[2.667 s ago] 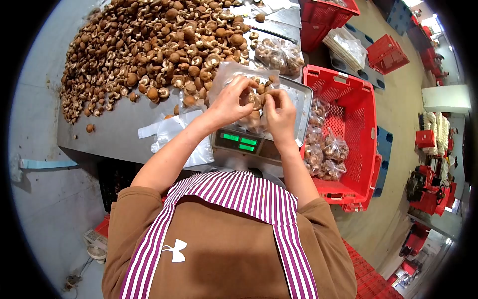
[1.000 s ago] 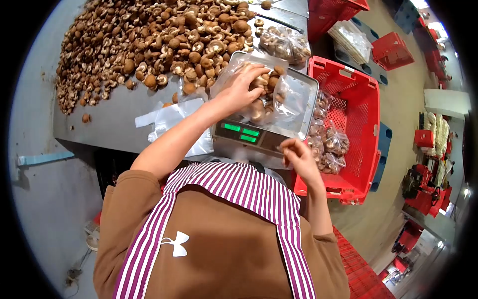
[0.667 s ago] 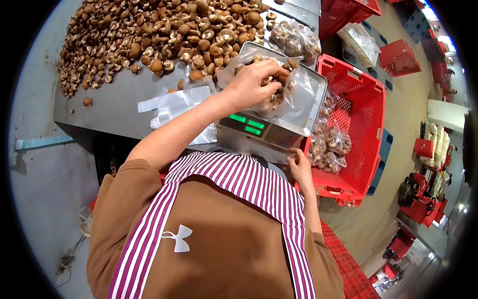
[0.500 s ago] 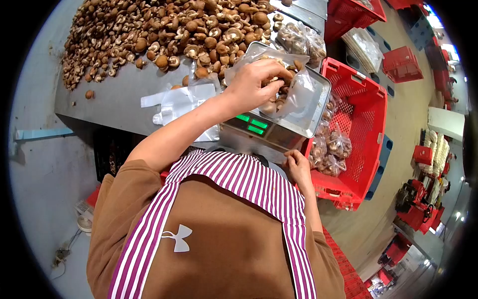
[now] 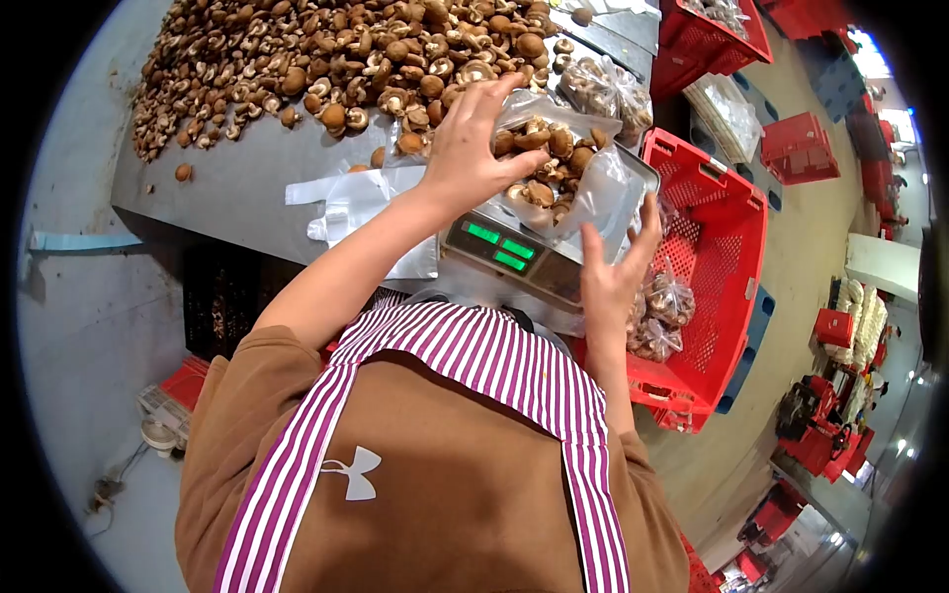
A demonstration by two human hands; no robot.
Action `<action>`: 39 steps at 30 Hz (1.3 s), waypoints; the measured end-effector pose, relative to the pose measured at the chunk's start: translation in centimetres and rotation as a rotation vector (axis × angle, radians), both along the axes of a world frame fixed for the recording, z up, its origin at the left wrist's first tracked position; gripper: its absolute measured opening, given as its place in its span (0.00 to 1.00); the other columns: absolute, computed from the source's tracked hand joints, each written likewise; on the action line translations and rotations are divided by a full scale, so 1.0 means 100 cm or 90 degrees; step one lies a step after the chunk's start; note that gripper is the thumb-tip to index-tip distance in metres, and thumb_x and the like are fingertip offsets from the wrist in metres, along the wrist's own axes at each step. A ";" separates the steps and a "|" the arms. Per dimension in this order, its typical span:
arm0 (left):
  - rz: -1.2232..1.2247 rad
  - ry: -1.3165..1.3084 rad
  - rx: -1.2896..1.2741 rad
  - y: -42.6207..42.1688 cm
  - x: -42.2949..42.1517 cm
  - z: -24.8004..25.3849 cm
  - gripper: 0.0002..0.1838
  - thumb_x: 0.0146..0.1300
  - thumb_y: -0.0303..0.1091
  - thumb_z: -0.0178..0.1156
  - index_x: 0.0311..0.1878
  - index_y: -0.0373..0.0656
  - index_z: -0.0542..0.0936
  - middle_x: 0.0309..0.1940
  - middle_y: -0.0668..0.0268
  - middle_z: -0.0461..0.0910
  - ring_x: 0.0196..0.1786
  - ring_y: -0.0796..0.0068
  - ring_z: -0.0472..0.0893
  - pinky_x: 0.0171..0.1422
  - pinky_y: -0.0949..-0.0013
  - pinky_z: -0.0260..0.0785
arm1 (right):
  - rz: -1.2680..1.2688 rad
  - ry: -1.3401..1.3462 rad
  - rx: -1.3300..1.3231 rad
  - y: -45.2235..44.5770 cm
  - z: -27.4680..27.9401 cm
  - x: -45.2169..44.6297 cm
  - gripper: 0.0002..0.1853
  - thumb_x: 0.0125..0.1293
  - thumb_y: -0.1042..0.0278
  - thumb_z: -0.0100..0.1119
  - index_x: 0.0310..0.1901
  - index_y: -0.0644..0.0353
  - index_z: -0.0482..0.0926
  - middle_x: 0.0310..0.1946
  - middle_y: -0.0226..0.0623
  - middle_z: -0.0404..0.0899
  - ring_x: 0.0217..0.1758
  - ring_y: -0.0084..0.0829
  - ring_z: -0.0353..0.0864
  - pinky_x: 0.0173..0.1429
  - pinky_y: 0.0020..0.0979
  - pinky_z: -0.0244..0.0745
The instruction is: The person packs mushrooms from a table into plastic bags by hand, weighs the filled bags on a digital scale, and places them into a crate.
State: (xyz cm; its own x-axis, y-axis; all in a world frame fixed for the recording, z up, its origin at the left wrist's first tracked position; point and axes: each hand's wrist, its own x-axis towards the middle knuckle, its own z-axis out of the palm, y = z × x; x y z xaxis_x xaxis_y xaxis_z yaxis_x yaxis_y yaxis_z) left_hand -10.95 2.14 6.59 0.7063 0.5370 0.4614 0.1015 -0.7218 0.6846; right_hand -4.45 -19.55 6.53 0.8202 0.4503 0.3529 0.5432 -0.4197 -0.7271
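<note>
A clear plastic bag (image 5: 600, 190) of brown mushrooms (image 5: 542, 191) sits on the metal tray of a scale (image 5: 641, 174) with green lit digits. My left hand (image 5: 476, 148) is at the bag's left side, fingers stretched out and thumb apart, the thumb tip over the mushrooms. On the right, my right hand (image 5: 618, 272) is raised at the scale's near right corner, close to the bag, thumb and fingers spread. Whether its fingertips touch the plastic, I cannot tell. Flat white plastic bags (image 5: 361, 210) lie left of the scale, partly behind my left forearm.
A large heap of mushrooms (image 5: 326, 59) covers the far part of the grey table (image 5: 237, 198). Filled bags (image 5: 598, 89) stand beyond the scale. A red crate (image 5: 727, 287) with several bagged portions (image 5: 670, 298) stands to the right. More red crates (image 5: 799, 148) are on the floor.
My left hand has lifted off the mushrooms and moved left, its fingers opening. My right hand has risen from the scale's front lower edge to beside the bag and spread.
</note>
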 end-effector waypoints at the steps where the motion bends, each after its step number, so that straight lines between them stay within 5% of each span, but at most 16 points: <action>1: 0.019 0.020 -0.002 0.000 0.004 -0.008 0.34 0.54 0.43 0.73 0.64 0.45 0.74 0.57 0.56 0.76 0.59 0.61 0.77 0.61 0.54 0.70 | 0.003 -0.001 0.001 0.015 0.001 0.001 0.36 0.63 0.62 0.67 0.69 0.66 0.63 0.70 0.52 0.61 0.72 0.47 0.63 0.74 0.46 0.59; 3: 0.024 0.074 -0.044 0.007 0.013 -0.027 0.32 0.55 0.43 0.72 0.62 0.45 0.75 0.52 0.56 0.78 0.55 0.60 0.79 0.59 0.55 0.72 | -0.032 -0.172 -0.055 0.040 -0.001 0.006 0.39 0.62 0.58 0.68 0.69 0.68 0.61 0.69 0.56 0.61 0.73 0.52 0.61 0.77 0.48 0.54; 5: 0.009 0.116 -0.151 0.015 0.022 -0.044 0.22 0.61 0.42 0.69 0.54 0.41 0.80 0.36 0.60 0.84 0.40 0.64 0.84 0.48 0.60 0.76 | -0.057 -0.183 -0.104 0.037 -0.025 0.025 0.37 0.63 0.57 0.67 0.68 0.68 0.63 0.68 0.57 0.62 0.72 0.53 0.62 0.76 0.49 0.55; 6: 0.018 0.112 -0.146 0.016 0.024 -0.044 0.22 0.61 0.42 0.69 0.54 0.41 0.80 0.36 0.60 0.84 0.40 0.64 0.84 0.48 0.60 0.76 | -0.081 -0.197 -0.149 0.033 -0.039 0.040 0.36 0.64 0.56 0.66 0.67 0.67 0.64 0.67 0.58 0.64 0.71 0.53 0.62 0.76 0.49 0.56; 8: -0.085 0.010 -0.496 0.016 0.028 -0.038 0.13 0.67 0.42 0.62 0.40 0.41 0.84 0.31 0.66 0.85 0.34 0.76 0.83 0.39 0.65 0.75 | -0.092 -0.039 -0.220 0.011 -0.040 0.063 0.19 0.63 0.65 0.63 0.51 0.69 0.79 0.50 0.52 0.80 0.55 0.50 0.78 0.61 0.45 0.72; 10: -0.152 -0.031 -0.565 0.012 0.038 -0.028 0.14 0.73 0.40 0.57 0.35 0.42 0.83 0.25 0.70 0.82 0.27 0.83 0.79 0.33 0.71 0.73 | -0.085 0.151 -0.072 -0.010 -0.043 0.081 0.08 0.66 0.74 0.54 0.41 0.66 0.82 0.36 0.44 0.84 0.38 0.37 0.83 0.45 0.34 0.76; 12: -0.214 -0.062 -0.671 0.011 0.043 -0.008 0.11 0.74 0.37 0.56 0.43 0.40 0.83 0.30 0.67 0.83 0.30 0.82 0.79 0.35 0.78 0.74 | -0.029 0.431 0.227 -0.025 -0.031 0.098 0.12 0.74 0.69 0.48 0.40 0.66 0.81 0.33 0.38 0.82 0.36 0.31 0.82 0.45 0.31 0.76; 14: -0.250 -0.195 -0.687 0.010 0.046 0.002 0.14 0.76 0.41 0.53 0.44 0.41 0.83 0.30 0.67 0.82 0.29 0.83 0.78 0.32 0.80 0.71 | 0.030 0.463 0.372 -0.019 0.014 0.084 0.14 0.75 0.67 0.47 0.44 0.67 0.81 0.32 0.39 0.81 0.33 0.27 0.80 0.46 0.30 0.77; 17: -0.172 -0.134 -0.778 0.019 0.041 -0.005 0.19 0.78 0.46 0.49 0.54 0.40 0.77 0.33 0.68 0.84 0.20 0.89 0.69 0.27 0.81 0.68 | 0.059 0.414 0.312 -0.008 0.035 0.070 0.15 0.76 0.67 0.45 0.49 0.68 0.80 0.38 0.42 0.83 0.30 0.23 0.77 0.44 0.29 0.78; 18: -0.125 -0.078 -0.853 0.024 0.037 -0.017 0.20 0.78 0.46 0.48 0.58 0.40 0.75 0.36 0.68 0.85 0.17 0.89 0.65 0.25 0.80 0.67 | 0.088 0.445 0.328 -0.010 0.026 0.073 0.16 0.76 0.67 0.44 0.55 0.67 0.77 0.49 0.46 0.83 0.27 0.20 0.75 0.41 0.28 0.77; 21: -0.188 -0.109 -0.903 0.026 0.019 -0.037 0.19 0.80 0.43 0.42 0.61 0.38 0.70 0.53 0.58 0.83 0.14 0.88 0.59 0.24 0.79 0.69 | 0.080 0.490 0.304 -0.014 0.009 0.070 0.19 0.77 0.69 0.42 0.64 0.64 0.72 0.61 0.47 0.77 0.23 0.18 0.71 0.38 0.25 0.77; 28: -0.202 -0.100 -0.960 0.041 -0.002 -0.086 0.23 0.80 0.45 0.38 0.68 0.43 0.68 0.61 0.57 0.78 0.15 0.87 0.60 0.31 0.72 0.75 | 0.103 0.505 0.322 0.004 0.001 0.075 0.18 0.78 0.68 0.42 0.64 0.63 0.72 0.61 0.41 0.77 0.22 0.16 0.69 0.35 0.23 0.76; 32: -0.079 0.018 -0.880 0.043 -0.010 -0.111 0.23 0.79 0.47 0.41 0.65 0.42 0.73 0.54 0.61 0.82 0.18 0.84 0.68 0.34 0.71 0.75 | 0.090 0.595 0.292 0.003 -0.017 0.075 0.18 0.76 0.68 0.49 0.62 0.65 0.74 0.52 0.42 0.82 0.25 0.16 0.71 0.34 0.22 0.73; 36: 0.021 0.072 -0.792 0.056 -0.018 -0.112 0.27 0.76 0.56 0.46 0.60 0.42 0.76 0.45 0.59 0.83 0.35 0.75 0.82 0.44 0.71 0.77 | 0.107 0.575 0.254 -0.010 -0.018 0.075 0.16 0.76 0.68 0.51 0.60 0.67 0.75 0.46 0.42 0.83 0.31 0.20 0.76 0.37 0.23 0.74; 39: 0.102 0.027 -0.665 0.084 -0.014 -0.122 0.24 0.73 0.53 0.53 0.56 0.41 0.79 0.40 0.64 0.85 0.36 0.75 0.83 0.42 0.72 0.75 | 0.125 0.523 0.255 -0.012 -0.009 0.067 0.15 0.74 0.68 0.54 0.56 0.67 0.78 0.44 0.40 0.83 0.46 0.27 0.81 0.49 0.28 0.76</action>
State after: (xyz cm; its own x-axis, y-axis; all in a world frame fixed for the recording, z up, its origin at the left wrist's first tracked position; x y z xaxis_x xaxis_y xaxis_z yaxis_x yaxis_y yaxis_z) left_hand -12.36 10.52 -5.58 0.5962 0.7419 -0.3068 0.1818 0.2474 0.9517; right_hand 2.25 -20.77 5.58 0.8032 0.5778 -0.1449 -0.1703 -0.0104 -0.9853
